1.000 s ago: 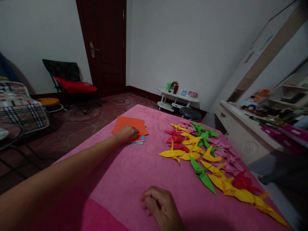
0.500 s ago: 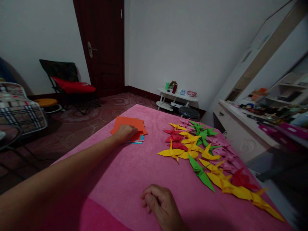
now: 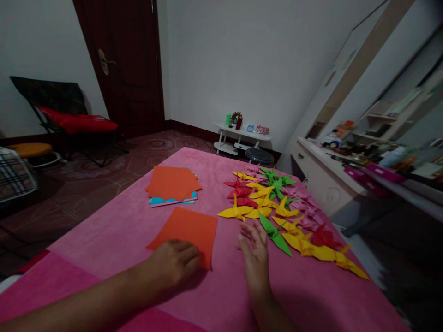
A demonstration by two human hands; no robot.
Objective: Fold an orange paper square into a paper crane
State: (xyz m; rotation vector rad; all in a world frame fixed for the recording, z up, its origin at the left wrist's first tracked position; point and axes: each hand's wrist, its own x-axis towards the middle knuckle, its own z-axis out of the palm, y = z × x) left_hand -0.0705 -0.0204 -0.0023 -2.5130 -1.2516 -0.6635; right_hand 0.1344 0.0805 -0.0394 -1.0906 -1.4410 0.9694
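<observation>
Left hand [image 3: 177, 262] over near edge of orange sheet [image 3: 194, 227], fingers curled together; can't tell if clamped, thumb hidden. Sheet on pink cloth [image 3: 221, 290], nearer than paper stack [image 3: 172, 180]. Right hand [image 3: 256, 256] half-open, fingers slightly apart, just beside green crane [image 3: 276, 236].

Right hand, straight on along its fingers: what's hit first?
Likely the leftmost yellow paper crane, just beyond the fingertips of the right hand; hand height is unclear, so it might pass over.

Dim light, pale walls [image 3: 207, 55], reddish patterned floor tiles [image 3: 141, 154]; a dark closed door [image 3: 133, 69] near a folding chair [image 3: 78, 121], a low white stand [image 3: 249, 134] by the far wall, a cluttered dresser [image 3: 321, 182] at right
</observation>
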